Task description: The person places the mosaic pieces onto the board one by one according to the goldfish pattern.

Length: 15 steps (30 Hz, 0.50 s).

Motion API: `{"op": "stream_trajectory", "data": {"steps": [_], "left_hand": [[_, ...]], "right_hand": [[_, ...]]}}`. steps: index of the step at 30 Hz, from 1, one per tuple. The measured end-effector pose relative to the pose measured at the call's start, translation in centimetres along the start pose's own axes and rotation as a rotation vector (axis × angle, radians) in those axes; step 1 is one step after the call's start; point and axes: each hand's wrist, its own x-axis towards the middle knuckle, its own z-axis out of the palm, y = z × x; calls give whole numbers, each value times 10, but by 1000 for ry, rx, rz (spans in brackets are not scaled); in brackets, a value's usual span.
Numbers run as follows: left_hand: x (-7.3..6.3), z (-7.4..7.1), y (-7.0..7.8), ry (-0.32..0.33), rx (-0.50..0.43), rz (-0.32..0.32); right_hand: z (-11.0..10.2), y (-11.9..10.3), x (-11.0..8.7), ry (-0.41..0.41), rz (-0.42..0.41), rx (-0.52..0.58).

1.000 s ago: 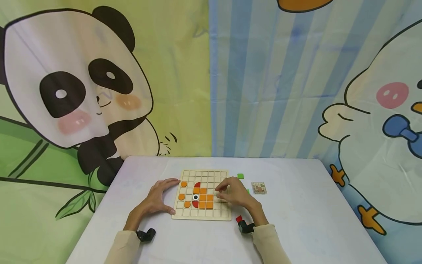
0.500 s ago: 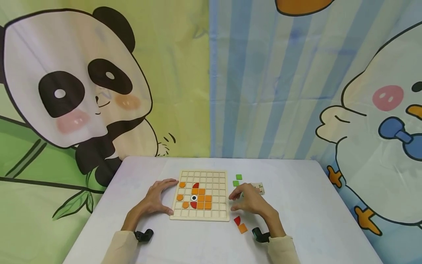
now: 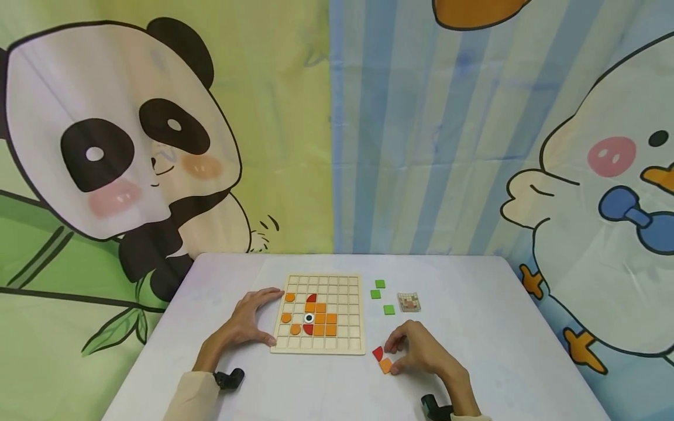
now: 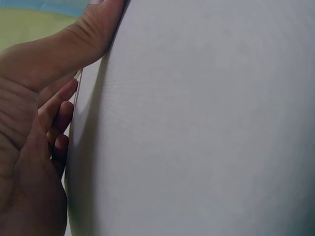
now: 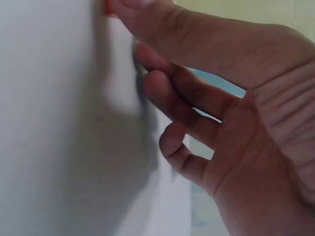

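Observation:
A pale wooden grid board (image 3: 344, 292) lies on the table in the head view. It bears several orange squares (image 3: 320, 318), orange discs (image 3: 286, 318), two red quarter-circles and an eye tile (image 3: 309, 318). My left hand (image 3: 250, 318) rests against the board's left edge, fingertips and thumb spread along it. Right of the board, my right hand (image 3: 421, 351) reaches low over the table with curved, parted fingers. Its thumb is right at a loose orange square (image 3: 386, 366), and its fingertips are near a red quarter-circle (image 3: 378, 353). In the right wrist view the thumb partly hides an orange-red piece (image 5: 109, 9).
Three green squares (image 3: 389, 310) lie right of the board. Beside them is a small patterned card (image 3: 409, 302). The white table (image 3: 295, 386) ends at a cartoon-printed curtain (image 3: 284, 146) behind it.
My right hand has moved off the board's right side, down and right to the loose orange and red pieces, uncovering the green squares and the card. My left hand stays at the board's edge.

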Motion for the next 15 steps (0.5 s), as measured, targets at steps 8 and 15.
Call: {"op": "stream_trajectory", "data": {"steps": [8, 15], "left_hand": [[-1, -1, 0, 2, -3, 21], [-1, -2, 0, 1, -4, 8]], "right_hand": [[7, 5, -8, 18, -47, 22], [8, 3, -14, 29, -66, 14]]}}
